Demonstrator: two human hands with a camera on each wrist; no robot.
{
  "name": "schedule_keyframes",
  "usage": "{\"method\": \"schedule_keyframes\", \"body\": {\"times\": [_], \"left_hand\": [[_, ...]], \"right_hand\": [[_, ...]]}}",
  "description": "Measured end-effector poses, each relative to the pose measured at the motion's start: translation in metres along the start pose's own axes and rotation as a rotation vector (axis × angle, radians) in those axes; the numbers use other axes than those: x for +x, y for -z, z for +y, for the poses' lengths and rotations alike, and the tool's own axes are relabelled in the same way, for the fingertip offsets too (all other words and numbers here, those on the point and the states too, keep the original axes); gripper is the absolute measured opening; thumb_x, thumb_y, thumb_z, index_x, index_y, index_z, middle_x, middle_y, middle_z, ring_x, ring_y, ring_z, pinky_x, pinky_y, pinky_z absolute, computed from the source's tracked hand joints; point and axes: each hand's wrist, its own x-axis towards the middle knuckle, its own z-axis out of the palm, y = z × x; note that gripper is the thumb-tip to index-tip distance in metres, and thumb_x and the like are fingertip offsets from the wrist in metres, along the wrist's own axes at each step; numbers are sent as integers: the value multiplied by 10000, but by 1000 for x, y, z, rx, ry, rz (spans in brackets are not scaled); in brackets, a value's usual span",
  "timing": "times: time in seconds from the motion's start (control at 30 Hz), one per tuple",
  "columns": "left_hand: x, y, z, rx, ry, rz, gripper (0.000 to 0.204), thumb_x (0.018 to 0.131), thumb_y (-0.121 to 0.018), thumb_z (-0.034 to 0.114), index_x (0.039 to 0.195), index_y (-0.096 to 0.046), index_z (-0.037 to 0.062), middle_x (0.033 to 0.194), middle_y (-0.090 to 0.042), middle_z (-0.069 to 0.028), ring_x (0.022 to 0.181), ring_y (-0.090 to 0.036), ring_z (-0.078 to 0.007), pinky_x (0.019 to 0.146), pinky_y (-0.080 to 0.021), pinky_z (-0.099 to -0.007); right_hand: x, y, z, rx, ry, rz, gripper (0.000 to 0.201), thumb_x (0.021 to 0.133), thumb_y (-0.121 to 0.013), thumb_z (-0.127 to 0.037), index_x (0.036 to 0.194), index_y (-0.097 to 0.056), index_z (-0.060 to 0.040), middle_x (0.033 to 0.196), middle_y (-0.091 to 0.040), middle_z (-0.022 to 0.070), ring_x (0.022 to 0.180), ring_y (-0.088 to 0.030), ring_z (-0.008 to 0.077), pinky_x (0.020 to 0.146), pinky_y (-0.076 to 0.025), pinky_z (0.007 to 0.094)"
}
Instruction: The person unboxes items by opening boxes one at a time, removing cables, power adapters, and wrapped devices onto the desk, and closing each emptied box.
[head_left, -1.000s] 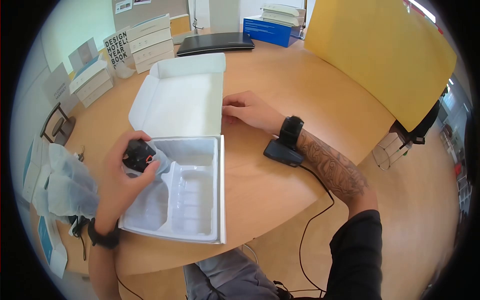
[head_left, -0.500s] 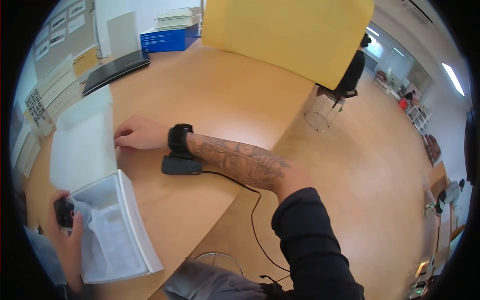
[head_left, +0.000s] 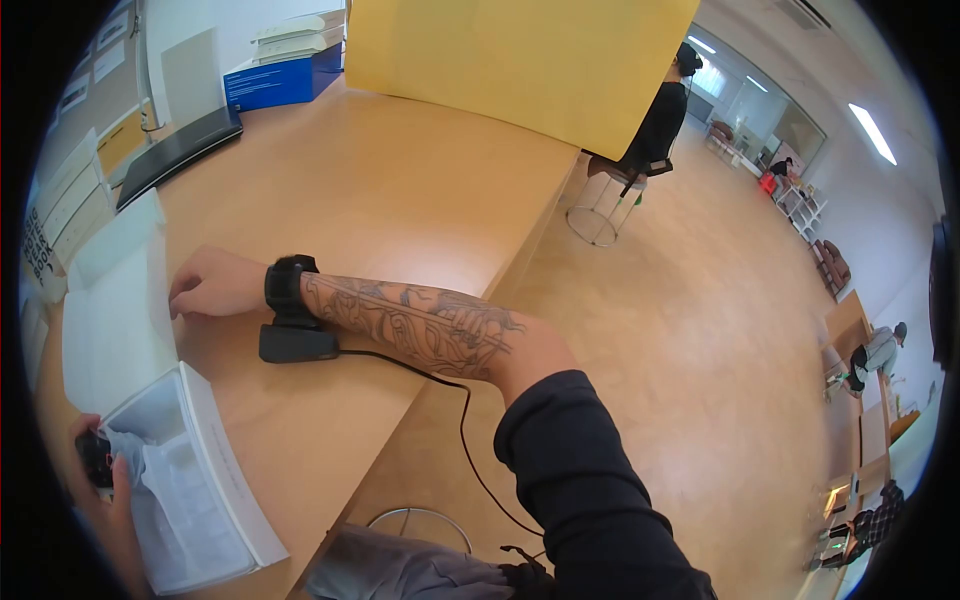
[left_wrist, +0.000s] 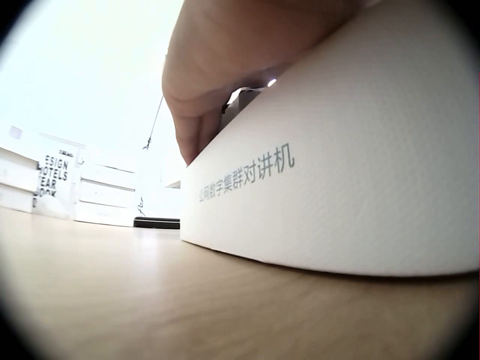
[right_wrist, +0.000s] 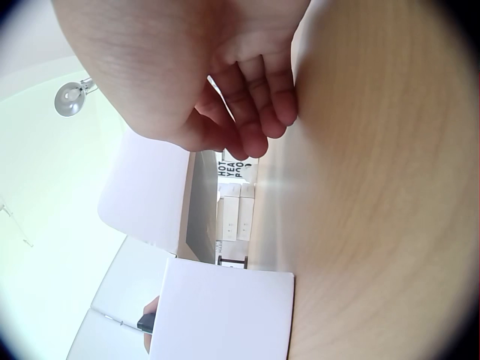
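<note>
At the lower left of the head view, my left hand (head_left: 112,515) holds a black object (head_left: 95,458) with a thin translucent wrapping at the edge of an open white box (head_left: 232,480). A pale moulded tray (head_left: 185,500) lies inside. The left wrist view shows the hand (left_wrist: 240,56) over the box's printed side (left_wrist: 337,172), its fingertips partly hidden. My right hand (head_left: 222,284) rests on the table beside the raised lid (head_left: 118,305). In the right wrist view its fingers (right_wrist: 255,97) are loosely curled with nothing visible between them; contact with the lid is unclear.
A black flat case (head_left: 180,155), a blue box (head_left: 285,82) and stacked white boxes (head_left: 70,205) stand at the back left. A yellow panel (head_left: 510,65) rises behind the table (head_left: 400,190). A cable (head_left: 465,430) hangs from the right wrist device. People sit beyond.
The head view has swung to the right, so the box and both hands appear farther left. My left hand still holds the black object, and my right hand remains beside the lid.
</note>
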Motion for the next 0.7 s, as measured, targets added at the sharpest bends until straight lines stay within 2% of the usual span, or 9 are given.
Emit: {"method": "schedule_keyframes", "body": {"times": [0.07, 0.17, 0.37, 0.7], "left_hand": [[1, 0, 6, -14, -7, -8, 426, 877, -559, 32, 1299, -508, 1, 1220, -549, -99, 1165, -508, -197, 1044, -335, -293], [6, 5, -7, 68, -27, -68, 437, 892, -570, 53, 1320, -498, -2, 1258, -541, -106, 1192, -502, -208, 1068, -323, -305], [7, 1, -19, 19, -30, -48, 443, 935, -567, 60, 1366, -477, 12, 1314, -522, -119, 1234, -496, -230, 1084, -335, -329], [8, 4, -22, 101, -32, -53, 395, 943, -547, 35, 1331, -473, 3, 1299, -518, -136, 1230, -492, -238, 1087, -323, -329]], "right_hand": [[0, 0, -1, 12, -2, 4, 214, 863, -640, -148, 934, -737, 30, 740, -696, 64, 644, -634, 131, 615, -506, 271], [0, 0, -2, -31, -6, 8, 204, 862, -642, -144, 918, -742, 24, 739, -703, 69, 651, -644, 136, 637, -517, 272], [1, -2, 0, -21, 6, 33, 201, 852, -644, -147, 915, -751, 10, 746, -716, 83, 670, -665, 151, 660, -519, 287], [8, -2, 7, -63, 42, 12, 194, 836, -635, -141, 896, -758, -5, 728, -714, 79, 673, -665, 158, 656, -516, 297]]}}
